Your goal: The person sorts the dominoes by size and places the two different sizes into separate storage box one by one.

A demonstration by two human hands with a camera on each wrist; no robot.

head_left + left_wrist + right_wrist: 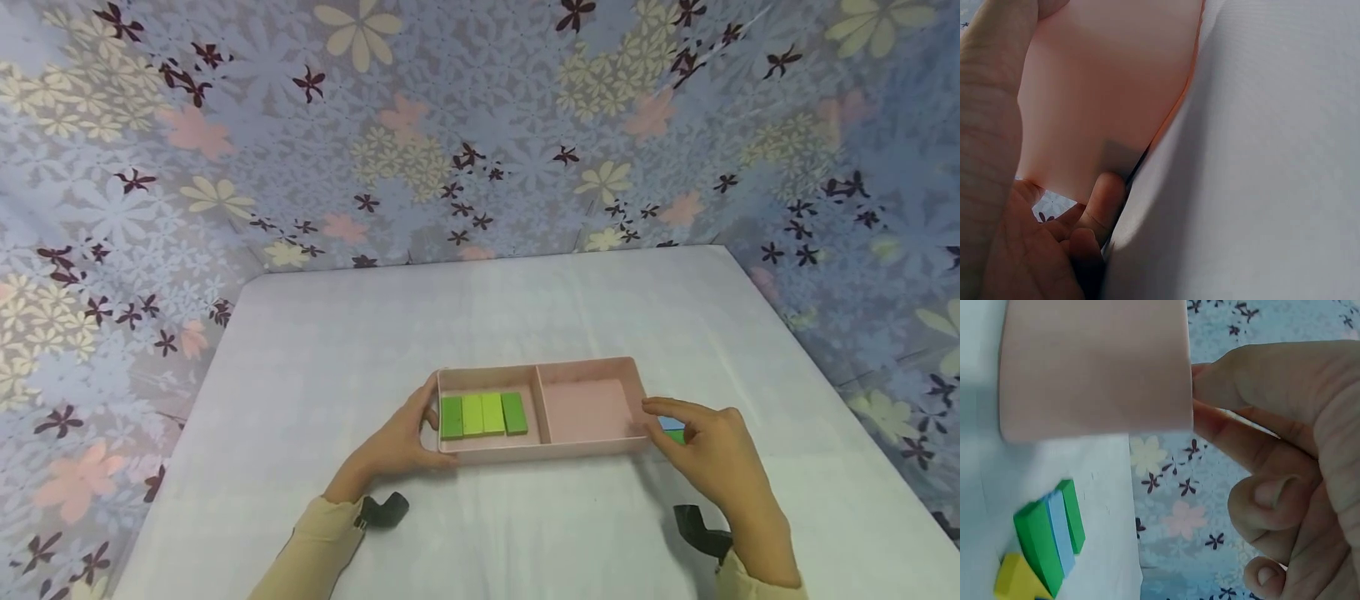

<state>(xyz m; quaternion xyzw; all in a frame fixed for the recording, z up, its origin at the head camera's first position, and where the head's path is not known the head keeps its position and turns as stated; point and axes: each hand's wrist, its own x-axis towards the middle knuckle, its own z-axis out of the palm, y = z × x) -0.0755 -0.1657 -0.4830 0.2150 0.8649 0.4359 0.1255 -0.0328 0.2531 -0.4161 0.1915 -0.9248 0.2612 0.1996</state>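
Note:
A pale pink box (592, 404) with two compartments lies between my hands in the head view. Its left compartment holds a row of flat blocks: a green block (452, 418), two yellow-green blocks (483, 414) side by side, and another green block (514, 413) slightly tilted. My left hand (397, 437) grips the box's left end, thumb along the near side and fingers around the end wall. At the other end, my right hand (712, 446) pinches the rim of the right wall between thumb and fingertips, its other fingers curled in the right wrist view.
On the white-covered table (495, 533), partly hidden behind my right hand, lie a blue block (1060, 531), green blocks (1038, 540) and a yellow block (1017, 578). Flower-patterned cloth (480, 125) walls the table's back and sides.

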